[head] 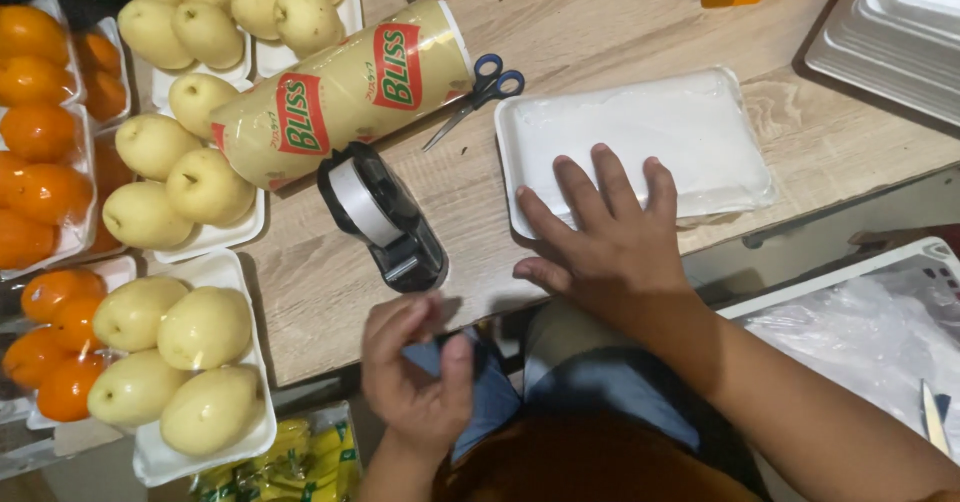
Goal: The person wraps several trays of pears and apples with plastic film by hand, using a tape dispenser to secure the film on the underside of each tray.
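Nearest, the left hand (415, 377) curls loosely, fingertips pinched, contents unclear. The right hand (605, 237) lies flat, fingers spread, on a smooth white foam tray (690, 132) wrapped in film. Between them, a black tape dispenser (385, 217) sits on the wood-grain surface (320, 292); farther lie blue-handled scissors (480, 87) and a glossy cling-film roll (345, 92).

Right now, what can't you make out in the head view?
- Left hand: blurred; whether its fingertips pinch anything is unclear.
- White foam tray: near edge hidden under the right hand.
- Scissors: blades partly hidden by the wrapped roll.
- Oranges: cut off by the left edge.
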